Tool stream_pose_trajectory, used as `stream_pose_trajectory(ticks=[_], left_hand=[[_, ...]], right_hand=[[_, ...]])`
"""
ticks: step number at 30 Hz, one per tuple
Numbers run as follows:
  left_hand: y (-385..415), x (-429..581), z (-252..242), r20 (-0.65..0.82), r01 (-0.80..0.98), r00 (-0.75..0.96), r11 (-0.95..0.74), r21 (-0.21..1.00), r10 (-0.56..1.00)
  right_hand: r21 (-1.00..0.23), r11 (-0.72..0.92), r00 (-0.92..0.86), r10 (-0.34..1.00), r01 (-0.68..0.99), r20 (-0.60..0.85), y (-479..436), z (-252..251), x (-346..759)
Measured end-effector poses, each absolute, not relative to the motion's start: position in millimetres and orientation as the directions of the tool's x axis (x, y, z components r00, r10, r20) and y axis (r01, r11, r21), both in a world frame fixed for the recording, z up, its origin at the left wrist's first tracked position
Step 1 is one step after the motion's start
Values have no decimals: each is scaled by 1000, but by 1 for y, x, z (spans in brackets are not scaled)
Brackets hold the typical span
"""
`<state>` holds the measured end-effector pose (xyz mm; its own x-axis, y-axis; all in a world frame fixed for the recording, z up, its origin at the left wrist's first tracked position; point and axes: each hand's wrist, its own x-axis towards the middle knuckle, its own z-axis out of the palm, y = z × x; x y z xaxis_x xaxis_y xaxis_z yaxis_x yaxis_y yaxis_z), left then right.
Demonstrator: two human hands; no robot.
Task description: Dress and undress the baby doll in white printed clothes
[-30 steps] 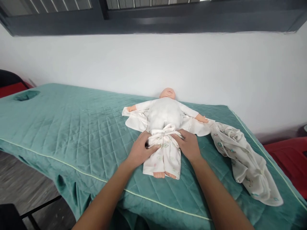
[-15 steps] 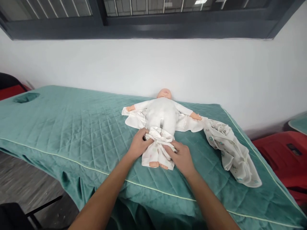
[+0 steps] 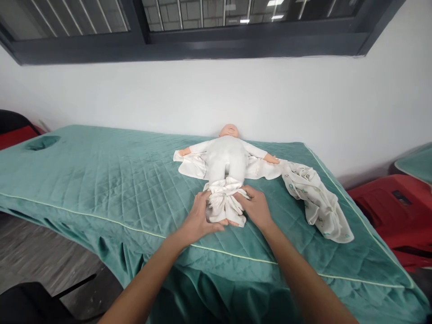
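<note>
Low on the doll (image 3: 227, 152), right hand (image 3: 257, 208) pinches and seemingly adjusts trousers (image 3: 224, 204), grip of left hand (image 3: 196, 220) unclear; even tension seems needed next.

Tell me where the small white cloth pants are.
In the head view, below centre, the small white cloth pants are bunched around the white-bodied baby doll's legs, between left hand and right hand.

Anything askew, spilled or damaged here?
Nothing looks spilled or damaged. Slightly untidy: the white printed cloth trousers are bunched low around the legs of the white soft-bodied baby doll, and the white patterned cloth to the right lies crumpled, not flat, on the green quilted cover.
</note>
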<state>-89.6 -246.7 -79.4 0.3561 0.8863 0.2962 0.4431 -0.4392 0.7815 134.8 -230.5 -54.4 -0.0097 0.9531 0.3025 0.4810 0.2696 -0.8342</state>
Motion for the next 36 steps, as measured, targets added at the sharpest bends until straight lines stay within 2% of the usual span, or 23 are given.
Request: stream_pose_trajectory(ticks=[3, 7, 13, 19, 23, 27, 30, 36], left_hand=[[-246, -92, -82, 293, 529, 390, -474, 704, 873], [-242, -92, -77, 285, 581, 431, -506, 638, 856], [-253, -91, -65, 257, 593, 413, -472, 652, 874], [-276, -96, -44, 135, 610, 336, -325, 723, 932], [-293, -101, -19, 43, 584, 361, -262, 769, 931], [-304, -109, 11, -42, 525, 463, -236, 818, 885], [-307, -117, 31, -74, 491, 589, -283, 824, 805], [-293, -134, 81, -120, 384, 806, -357, 852, 580]], right_hand=[[-835, 246, -112, 969, 492, 219, -241, -47, 140], [-740, 288, -269, 951, 607, 150, -260, -29, 145], [-543, 374, -354, 924, 752, 145, -276, -8, 141], [-494, 376, -399, 915, 784, 63, -284, 5, 137], [-534, 316, -363, 932, 785, 16, -292, 22, 136], [-732, 185, -410, 901, 656, -140, -294, 45, 136], [-836, 98, -491, 844, 540, -218, -294, 62, 136], [-938, 19, -666, 709, 347, -232, -289, 103, 142]])
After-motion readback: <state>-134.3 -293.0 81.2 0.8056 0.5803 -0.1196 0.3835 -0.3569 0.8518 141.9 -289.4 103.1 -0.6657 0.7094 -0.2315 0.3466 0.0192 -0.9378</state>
